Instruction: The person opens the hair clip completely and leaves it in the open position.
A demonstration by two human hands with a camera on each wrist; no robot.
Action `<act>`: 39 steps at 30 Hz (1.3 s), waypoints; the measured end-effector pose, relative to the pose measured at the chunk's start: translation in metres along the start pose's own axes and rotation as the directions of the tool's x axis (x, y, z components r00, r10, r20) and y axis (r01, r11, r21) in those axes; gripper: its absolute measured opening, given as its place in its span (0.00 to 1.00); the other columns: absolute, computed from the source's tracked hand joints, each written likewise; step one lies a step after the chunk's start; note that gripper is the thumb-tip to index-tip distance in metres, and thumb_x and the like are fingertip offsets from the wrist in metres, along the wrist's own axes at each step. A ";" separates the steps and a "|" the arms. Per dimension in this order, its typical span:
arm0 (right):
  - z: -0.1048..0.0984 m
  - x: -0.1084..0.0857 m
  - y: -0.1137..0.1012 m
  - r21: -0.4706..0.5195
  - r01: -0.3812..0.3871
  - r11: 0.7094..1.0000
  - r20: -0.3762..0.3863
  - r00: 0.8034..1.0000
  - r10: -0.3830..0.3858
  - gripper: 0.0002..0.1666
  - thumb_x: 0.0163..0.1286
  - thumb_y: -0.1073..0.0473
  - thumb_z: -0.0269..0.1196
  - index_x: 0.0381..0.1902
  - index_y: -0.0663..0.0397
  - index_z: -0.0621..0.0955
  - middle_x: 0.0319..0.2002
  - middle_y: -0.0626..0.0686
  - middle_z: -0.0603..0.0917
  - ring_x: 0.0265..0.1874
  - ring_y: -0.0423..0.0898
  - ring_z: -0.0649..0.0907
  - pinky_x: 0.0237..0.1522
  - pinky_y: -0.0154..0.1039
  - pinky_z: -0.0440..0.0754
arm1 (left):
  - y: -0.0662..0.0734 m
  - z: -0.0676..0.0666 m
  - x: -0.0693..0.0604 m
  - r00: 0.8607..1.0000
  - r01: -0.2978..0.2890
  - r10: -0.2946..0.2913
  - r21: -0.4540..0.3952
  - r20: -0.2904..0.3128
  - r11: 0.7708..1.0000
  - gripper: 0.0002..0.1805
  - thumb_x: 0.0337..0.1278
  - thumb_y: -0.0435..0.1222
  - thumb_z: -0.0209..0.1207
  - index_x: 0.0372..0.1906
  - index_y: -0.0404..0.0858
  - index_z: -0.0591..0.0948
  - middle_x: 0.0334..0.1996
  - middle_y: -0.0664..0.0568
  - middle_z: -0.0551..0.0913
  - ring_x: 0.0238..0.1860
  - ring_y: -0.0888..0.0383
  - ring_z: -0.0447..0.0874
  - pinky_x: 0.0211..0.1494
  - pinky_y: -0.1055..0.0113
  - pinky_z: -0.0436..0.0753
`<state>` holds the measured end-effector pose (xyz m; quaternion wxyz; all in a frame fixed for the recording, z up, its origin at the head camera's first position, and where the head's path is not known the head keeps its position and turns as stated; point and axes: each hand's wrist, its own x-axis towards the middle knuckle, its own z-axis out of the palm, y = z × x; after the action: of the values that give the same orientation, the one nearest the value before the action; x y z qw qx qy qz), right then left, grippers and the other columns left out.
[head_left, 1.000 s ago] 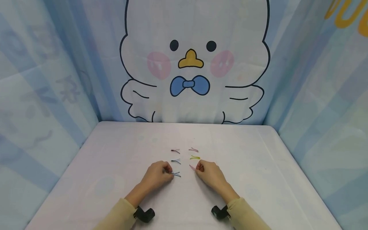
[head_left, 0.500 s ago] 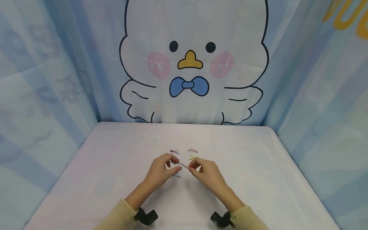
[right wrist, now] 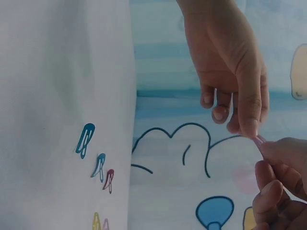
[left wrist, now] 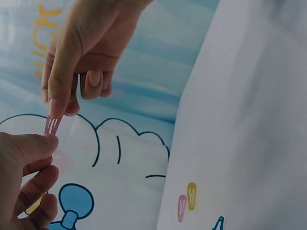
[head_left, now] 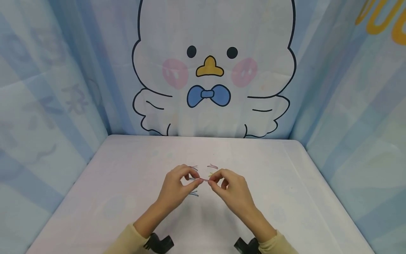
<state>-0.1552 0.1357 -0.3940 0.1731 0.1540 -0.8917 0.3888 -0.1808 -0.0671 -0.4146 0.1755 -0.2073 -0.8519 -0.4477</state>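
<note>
A pink snap hair clip is stretched between both hands above the table. My left hand pinches one end with thumb and fingertips. The other end is pinched by my right hand. Fingertips cover much of the clip. Beneath and behind the hands, more clips lie on the table: a dark blue clip, a lighter blue clip and a dark red clip form a left column. On the right are a yellow clip and another pink clip.
The white table has curtains on its left and right sides. Behind it hangs a backdrop printed with a cartoon bird. Black wrist cameras show below both hands.
My right hand has lifted the pink clip off the table and brought it to the middle. The left hand has left the dark blue clip, risen and taken the pink clip's other end.
</note>
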 end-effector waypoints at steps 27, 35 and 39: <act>-0.007 -0.003 -0.009 -0.144 0.300 0.943 -0.311 0.891 -0.331 0.13 0.56 0.62 0.79 0.31 0.49 0.83 0.27 0.42 0.83 0.21 0.34 0.69 0.27 0.30 0.67 | 0.028 -0.002 -0.001 0.955 -0.263 0.250 -0.066 -0.161 0.963 0.09 0.55 0.31 0.73 0.31 0.46 0.83 0.29 0.61 0.82 0.37 0.62 0.77 0.40 0.65 0.77; -0.012 -0.004 -0.009 -0.171 0.298 0.939 -0.294 0.894 -0.338 0.13 0.55 0.61 0.80 0.30 0.48 0.83 0.25 0.41 0.83 0.20 0.34 0.69 0.28 0.30 0.65 | 0.030 -0.003 -0.002 0.961 -0.236 0.222 -0.071 -0.166 0.969 0.09 0.54 0.33 0.75 0.31 0.46 0.84 0.30 0.62 0.84 0.38 0.63 0.76 0.39 0.62 0.78; -0.014 -0.004 -0.008 -0.206 0.287 0.936 -0.269 0.903 -0.336 0.12 0.55 0.60 0.80 0.31 0.48 0.85 0.26 0.42 0.85 0.19 0.35 0.70 0.29 0.32 0.67 | 0.030 -0.002 -0.002 0.968 -0.215 0.203 -0.066 -0.149 0.974 0.08 0.54 0.34 0.75 0.31 0.46 0.85 0.30 0.63 0.85 0.39 0.63 0.77 0.40 0.63 0.79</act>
<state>-0.1460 0.1412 -0.3819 0.3782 0.2194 -0.8474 0.3013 -0.1635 -0.0542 -0.3936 0.2731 -0.2707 -0.7917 -0.4747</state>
